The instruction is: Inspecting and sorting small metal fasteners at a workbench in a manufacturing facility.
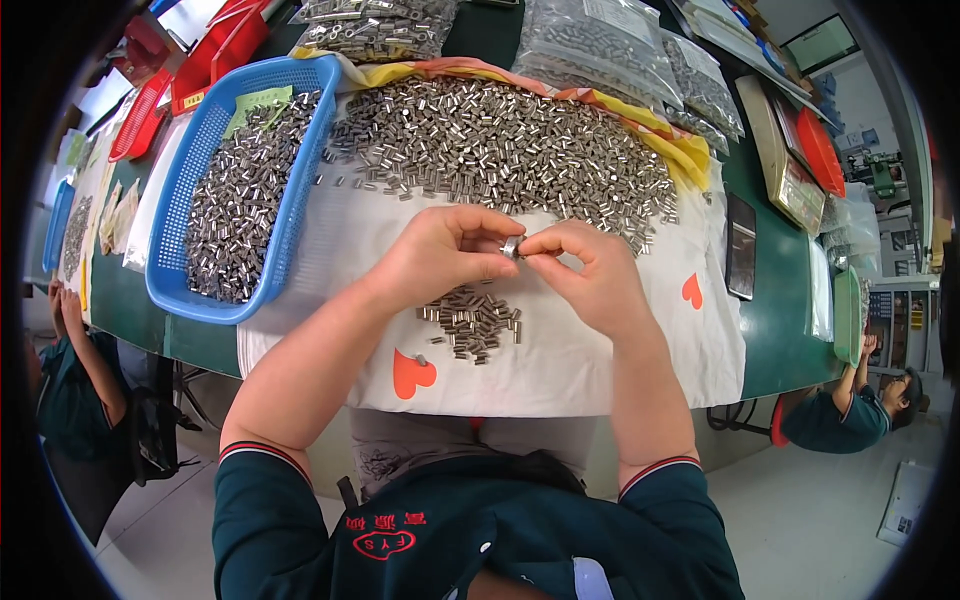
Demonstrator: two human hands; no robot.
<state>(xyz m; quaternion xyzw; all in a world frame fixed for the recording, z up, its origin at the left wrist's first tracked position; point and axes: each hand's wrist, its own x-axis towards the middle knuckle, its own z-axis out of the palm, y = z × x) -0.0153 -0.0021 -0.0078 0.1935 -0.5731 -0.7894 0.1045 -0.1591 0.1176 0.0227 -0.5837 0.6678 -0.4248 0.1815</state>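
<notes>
Between the fingertips of both hands is a small shiny metal cylinder (512, 247), held over the white cloth (340, 240). My left hand (440, 255) is closed on its left side, thumb and fingers pinching it. From the right, my right hand (590, 268) pinches the same piece with thumb and forefinger. Whether it is one piece or several pressed together is hard to make out. Just below my hands lies a small heap of short metal cylinders (470, 322). Beyond them spreads a large pile of similar cylinders (500, 140).
A blue plastic basket (165, 245) full of cylinders stands at the left. Bulging clear bags (590, 50) of metal parts line the back. A dark phone (740, 245) lies right of the cloth on the green table (790, 340). Co-workers sit at both sides.
</notes>
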